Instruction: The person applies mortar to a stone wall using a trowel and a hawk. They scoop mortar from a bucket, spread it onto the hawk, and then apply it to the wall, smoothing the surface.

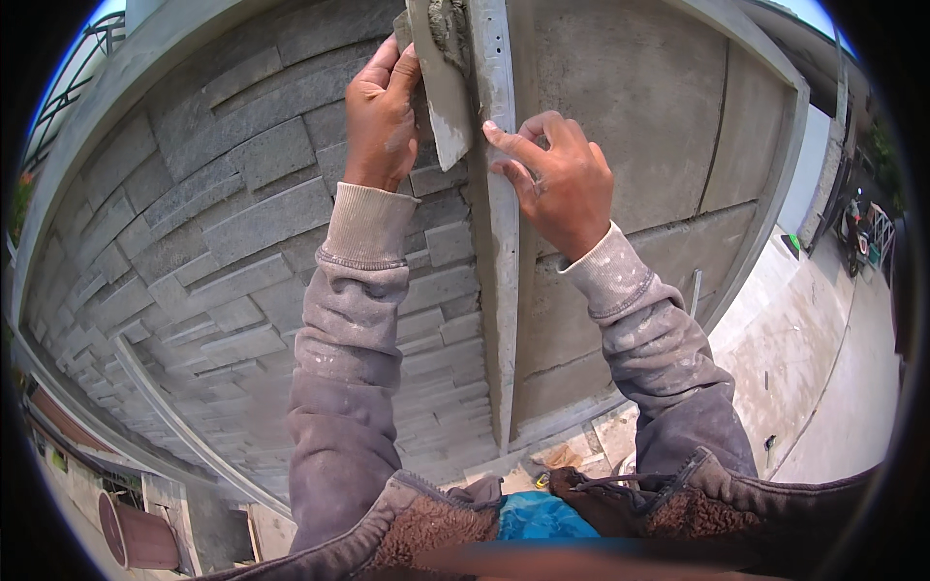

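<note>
My left hand (pixel 385 121) is raised in front of the wall, its fingers and thumb closed on the side of a flat grey piece (pixel 448 121) with a pointed lower end. Grey mortar (pixel 446 34) clings to the upper part of this piece; whether it is a trowel blade or a slab, I cannot tell. Beside it runs a long upright pale strip (pixel 503 223) with small holes along it. Right of the strip is my right hand (pixel 560 179), index finger and thumb apart with nothing between them. The index fingertip is at the strip's edge; contact is unclear.
Grey stone cladding (pixel 262 223) in uneven raised courses covers the wall on the left. Smooth grey panels (pixel 630 116) with grooves lie to the right. A brown pot (pixel 136 533) stands at lower left, a parked motorcycle (pixel 856 232) at far right.
</note>
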### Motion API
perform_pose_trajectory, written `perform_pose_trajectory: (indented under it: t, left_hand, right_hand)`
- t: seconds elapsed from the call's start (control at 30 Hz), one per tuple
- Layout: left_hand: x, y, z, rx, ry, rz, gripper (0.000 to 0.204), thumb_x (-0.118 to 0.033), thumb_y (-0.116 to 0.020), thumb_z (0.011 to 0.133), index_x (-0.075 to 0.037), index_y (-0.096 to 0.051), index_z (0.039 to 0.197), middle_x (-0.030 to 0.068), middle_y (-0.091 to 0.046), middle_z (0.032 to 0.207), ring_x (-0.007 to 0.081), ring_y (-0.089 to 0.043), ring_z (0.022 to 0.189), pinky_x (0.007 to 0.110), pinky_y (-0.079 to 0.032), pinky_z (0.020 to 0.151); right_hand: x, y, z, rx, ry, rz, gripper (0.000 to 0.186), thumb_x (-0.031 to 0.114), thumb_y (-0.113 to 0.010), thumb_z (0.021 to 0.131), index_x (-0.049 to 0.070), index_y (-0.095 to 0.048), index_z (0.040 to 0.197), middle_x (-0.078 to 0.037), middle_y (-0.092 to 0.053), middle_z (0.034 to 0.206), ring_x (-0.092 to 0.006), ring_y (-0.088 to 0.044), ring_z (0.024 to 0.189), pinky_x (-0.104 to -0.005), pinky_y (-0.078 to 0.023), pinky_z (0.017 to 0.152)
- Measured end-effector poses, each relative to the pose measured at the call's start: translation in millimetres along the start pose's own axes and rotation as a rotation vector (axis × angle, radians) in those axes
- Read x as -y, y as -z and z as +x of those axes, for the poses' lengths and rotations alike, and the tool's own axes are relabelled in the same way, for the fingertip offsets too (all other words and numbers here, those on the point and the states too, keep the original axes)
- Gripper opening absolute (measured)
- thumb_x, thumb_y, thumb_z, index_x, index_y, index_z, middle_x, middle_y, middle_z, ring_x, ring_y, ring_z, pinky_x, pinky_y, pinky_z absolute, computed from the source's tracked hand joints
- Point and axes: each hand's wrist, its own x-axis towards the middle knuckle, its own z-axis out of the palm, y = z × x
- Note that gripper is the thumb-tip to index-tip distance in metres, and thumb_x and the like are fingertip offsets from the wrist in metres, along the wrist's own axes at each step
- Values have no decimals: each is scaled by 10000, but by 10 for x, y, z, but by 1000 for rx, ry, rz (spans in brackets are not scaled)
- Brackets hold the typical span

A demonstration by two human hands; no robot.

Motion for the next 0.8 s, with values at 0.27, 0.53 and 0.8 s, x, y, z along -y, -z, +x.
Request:
perform_pose_trajectory:
  t: [0.27, 0.53, 0.8]
  left_hand:
    - [-183, 122, 109, -20, -25, -6, 344, -159, -561, 1040, 32, -580, 1326, 88, -695, 1169, 124, -662, 1037, 250, -549, 871]
    - [-59, 10, 365, -109, -110, 224, 384, -145, -603, 1015, 64, -571, 1336, 107, -678, 1216, 144, -633, 1097, 267, -501, 949]
    - [74, -129, 533, -184, -230, 518, 407, -151, -603, 1016, 75, -552, 1351, 119, -675, 1225, 173, -636, 1104, 279, -481, 977]
  right_hand:
    - [-45, -43, -6, -36, 40, -12, 393, 209, -810, 775, 314, -726, 1144, 57, -588, 876, -128, -569, 763, -317, -370, 556]
    - [-40, -28, 2, -23, 41, 2, 378, 219, -807, 778, 299, -732, 1139, 58, -586, 879, -130, -567, 758, -315, -371, 555]
    - [-33, -36, 6, -34, 39, 9, 373, 222, -801, 777, 302, -738, 1136, 69, -583, 859, -122, -564, 751, -312, -377, 555]
